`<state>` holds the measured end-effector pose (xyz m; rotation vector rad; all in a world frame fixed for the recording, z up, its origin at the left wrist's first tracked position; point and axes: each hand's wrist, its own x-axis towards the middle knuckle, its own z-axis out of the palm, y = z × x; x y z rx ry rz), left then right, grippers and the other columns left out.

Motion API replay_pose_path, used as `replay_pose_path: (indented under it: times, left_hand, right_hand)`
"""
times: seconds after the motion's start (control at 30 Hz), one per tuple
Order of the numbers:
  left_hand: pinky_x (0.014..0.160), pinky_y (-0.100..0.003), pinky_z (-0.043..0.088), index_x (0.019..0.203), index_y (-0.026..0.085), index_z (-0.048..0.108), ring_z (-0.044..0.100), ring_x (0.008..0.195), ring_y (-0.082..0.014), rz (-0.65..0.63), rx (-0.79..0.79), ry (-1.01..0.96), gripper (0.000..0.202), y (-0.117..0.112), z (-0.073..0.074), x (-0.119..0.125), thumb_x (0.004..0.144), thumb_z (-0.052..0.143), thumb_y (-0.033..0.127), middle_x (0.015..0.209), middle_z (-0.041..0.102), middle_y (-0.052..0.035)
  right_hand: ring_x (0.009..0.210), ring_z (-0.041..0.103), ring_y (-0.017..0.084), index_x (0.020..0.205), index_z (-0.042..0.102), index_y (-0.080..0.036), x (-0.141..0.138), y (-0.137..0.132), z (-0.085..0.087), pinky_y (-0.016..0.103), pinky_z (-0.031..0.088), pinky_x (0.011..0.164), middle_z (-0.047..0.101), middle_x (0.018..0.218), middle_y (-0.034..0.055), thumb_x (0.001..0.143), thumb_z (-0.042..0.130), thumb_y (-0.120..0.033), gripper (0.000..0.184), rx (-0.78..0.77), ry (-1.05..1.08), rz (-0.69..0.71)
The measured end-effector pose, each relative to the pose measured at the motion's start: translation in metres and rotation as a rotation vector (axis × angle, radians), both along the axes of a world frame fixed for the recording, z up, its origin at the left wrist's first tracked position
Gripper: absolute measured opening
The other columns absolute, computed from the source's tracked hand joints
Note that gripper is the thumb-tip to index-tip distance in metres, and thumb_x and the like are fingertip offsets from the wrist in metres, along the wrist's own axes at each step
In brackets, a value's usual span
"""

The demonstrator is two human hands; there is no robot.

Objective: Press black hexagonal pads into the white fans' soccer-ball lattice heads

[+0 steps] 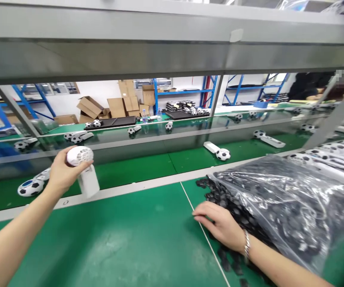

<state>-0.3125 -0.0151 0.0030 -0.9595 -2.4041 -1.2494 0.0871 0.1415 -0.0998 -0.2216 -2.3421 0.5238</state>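
My left hand (62,169) is wrapped round the head of a white handheld fan (89,182) with a round, slotted grille, held above the pale edge strip at the left. The fan's flat white handle hangs down below my fingers. My right hand (220,223), with a bracelet at the wrist, is over the green table beside a heap of small black pieces (230,203). Its thumb and fingertips are pinched together; whatever lies between them is too small to tell. The black pieces spill from a clear plastic bag (285,199) on the right.
Beyond the pale strip, a green conveyor belt (148,167) carries football-patterned fans (222,154). More such fans lie stacked at the right (336,153). A grey overhead beam (160,57) spans the view. Cardboard boxes (116,107) and blue shelving stand behind; a person in dark clothing (305,87) is at the far right.
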Motion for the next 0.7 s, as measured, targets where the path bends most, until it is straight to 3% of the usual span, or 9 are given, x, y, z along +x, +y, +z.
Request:
replay_pose_path:
  times: [0.07,0.13,0.23,0.33,0.43,0.5,0.63,0.7]
  left_hand:
    - [0.081,-0.034,0.052,0.117,0.029,0.045,0.06,0.093,-0.0209,-0.218,-0.038,-0.123,0.065,-0.003,0.009,0.043,0.059,0.069,0.046,0.109,0.06,0.004]
    - [0.079,-0.035,0.052,0.117,0.024,0.045,0.06,0.094,-0.0231,-0.497,-0.087,-0.333,0.069,-0.004,0.006,0.09,0.055,0.072,0.039,0.11,0.061,-0.0023]
    - [0.082,-0.035,0.05,0.113,0.022,0.047,0.059,0.097,-0.0224,-0.829,-0.219,-0.62,0.064,0.001,-0.015,0.156,0.055,0.072,0.031,0.11,0.061,-0.0037]
    - [0.083,-0.034,0.048,0.111,0.017,0.049,0.06,0.095,-0.0203,-1.004,-0.337,-0.781,0.061,0.012,-0.04,0.202,0.056,0.071,0.027,0.107,0.063,-0.006]
    - [0.083,-0.033,0.047,0.113,0.015,0.05,0.059,0.094,-0.0198,-1.057,-0.461,-0.771,0.059,0.023,-0.057,0.222,0.06,0.069,0.03,0.107,0.063,-0.0074]
    - [0.086,-0.034,0.045,0.114,0.016,0.052,0.058,0.098,-0.0209,-1.026,-0.552,-0.599,0.057,0.026,-0.062,0.224,0.062,0.067,0.036,0.109,0.061,-0.0071]
    - [0.089,-0.037,0.042,0.124,0.022,0.047,0.053,0.106,-0.0243,-0.706,-0.592,-0.111,0.059,0.02,-0.066,0.224,0.071,0.058,0.046,0.121,0.053,-0.0078]
    - [0.093,-0.038,0.039,0.131,0.024,0.038,0.047,0.114,-0.0254,-0.647,-0.603,-0.021,0.065,0.014,-0.068,0.226,0.072,0.056,0.045,0.129,0.046,-0.0068]
  right_hand:
    - [0.073,0.06,0.013,0.086,0.061,-0.019,0.001,-0.002,0.002,0.026,0.051,0.069,0.064,0.077,0.0037,0.086,0.049,-0.02,0.012,-0.036,0.022,0.005]
    - [0.075,0.061,0.014,0.086,0.061,-0.019,0.004,-0.004,0.005,0.027,0.051,0.071,0.065,0.079,0.0038,0.085,0.049,-0.023,0.012,-0.094,0.04,-0.003]
    - [0.077,0.061,0.015,0.086,0.061,-0.019,0.009,-0.008,0.008,0.029,0.05,0.074,0.066,0.083,0.0041,0.084,0.052,-0.026,0.011,-0.207,0.056,-0.036]
    - [0.074,0.06,0.014,0.085,0.06,-0.018,0.013,-0.011,0.011,0.029,0.05,0.07,0.064,0.08,0.0032,0.081,0.056,-0.026,0.01,-0.359,0.065,-0.051]
    - [0.069,0.057,0.013,0.082,0.058,-0.016,0.014,-0.013,0.013,0.026,0.049,0.065,0.062,0.076,0.0018,0.08,0.057,-0.026,0.01,-0.504,0.063,0.0]
    - [0.069,0.056,0.012,0.081,0.058,-0.016,0.014,-0.015,0.014,0.026,0.048,0.065,0.061,0.076,0.0015,0.08,0.057,-0.025,0.008,-0.54,0.045,0.058]
    - [0.078,0.055,0.012,0.078,0.06,-0.018,0.015,-0.018,0.013,0.027,0.046,0.071,0.059,0.081,0.0017,0.08,0.058,-0.02,0.004,-0.416,-0.007,0.137]
    - [0.085,0.054,0.014,0.078,0.062,-0.019,0.014,-0.02,0.011,0.03,0.045,0.077,0.058,0.084,0.0021,0.079,0.06,-0.019,0.002,-0.347,-0.019,0.15]
